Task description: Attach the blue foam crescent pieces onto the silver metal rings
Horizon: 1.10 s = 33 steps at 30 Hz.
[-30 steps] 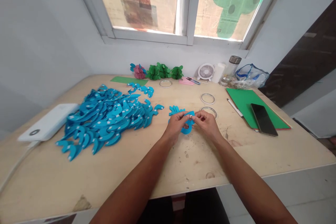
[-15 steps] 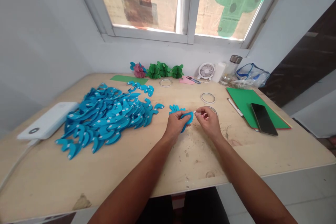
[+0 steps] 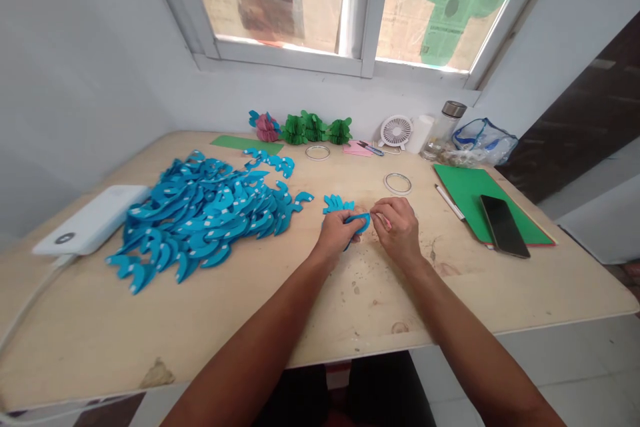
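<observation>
Left grip (image 3: pixel 336 233) pinches a blue paper piece (image 3: pixel 361 222); right grip (image 3: pixel 399 228) is pinched narrow by its edge.

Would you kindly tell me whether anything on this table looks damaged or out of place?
The table has a brownish patch near its front-left edge, darker than the surrounding pale wood; whether stain or damage, I can't tell.

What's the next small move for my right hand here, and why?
Probably draw the right hand gently away from the blue paper piece: the left hand grips that piece, while the right is pinched at its edge. Whether the right pinches anything is too small to tell.
</observation>
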### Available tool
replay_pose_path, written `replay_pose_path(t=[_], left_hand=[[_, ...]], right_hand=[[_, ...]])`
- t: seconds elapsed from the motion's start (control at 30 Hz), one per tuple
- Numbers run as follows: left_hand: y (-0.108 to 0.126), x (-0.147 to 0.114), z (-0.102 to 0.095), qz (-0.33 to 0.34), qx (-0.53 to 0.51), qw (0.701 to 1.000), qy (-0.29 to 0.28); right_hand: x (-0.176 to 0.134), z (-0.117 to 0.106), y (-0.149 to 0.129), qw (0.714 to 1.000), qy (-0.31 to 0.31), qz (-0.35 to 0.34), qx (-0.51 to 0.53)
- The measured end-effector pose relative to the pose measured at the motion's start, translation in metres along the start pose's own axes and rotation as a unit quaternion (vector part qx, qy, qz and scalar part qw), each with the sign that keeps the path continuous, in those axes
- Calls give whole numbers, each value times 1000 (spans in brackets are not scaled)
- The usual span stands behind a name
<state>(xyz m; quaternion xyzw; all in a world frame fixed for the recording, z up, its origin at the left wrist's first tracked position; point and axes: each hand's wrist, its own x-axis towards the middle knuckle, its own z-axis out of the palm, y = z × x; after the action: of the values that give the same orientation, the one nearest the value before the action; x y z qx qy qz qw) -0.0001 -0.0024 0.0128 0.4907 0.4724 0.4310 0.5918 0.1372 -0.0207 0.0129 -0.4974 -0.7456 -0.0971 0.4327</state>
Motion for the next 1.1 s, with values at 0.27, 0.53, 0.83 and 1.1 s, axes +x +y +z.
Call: replay_pose_path(t=[0.27, 0.53, 0.83, 1.1], left_hand=[[7, -2, -2, 5, 2, 1000, -2], [9, -2, -6, 8, 26, 1000, -6], [6, 0, -8, 21, 60, 998, -2], [7, -1, -7, 22, 65, 998, -1]], right_hand=[[0, 0, 2, 998, -30, -38, -40], [-1, 0, 4, 996, -50, -57, -56], [-1, 1, 4, 996, -39, -55, -53], [-1, 1, 3, 995, -46, -62, -61]])
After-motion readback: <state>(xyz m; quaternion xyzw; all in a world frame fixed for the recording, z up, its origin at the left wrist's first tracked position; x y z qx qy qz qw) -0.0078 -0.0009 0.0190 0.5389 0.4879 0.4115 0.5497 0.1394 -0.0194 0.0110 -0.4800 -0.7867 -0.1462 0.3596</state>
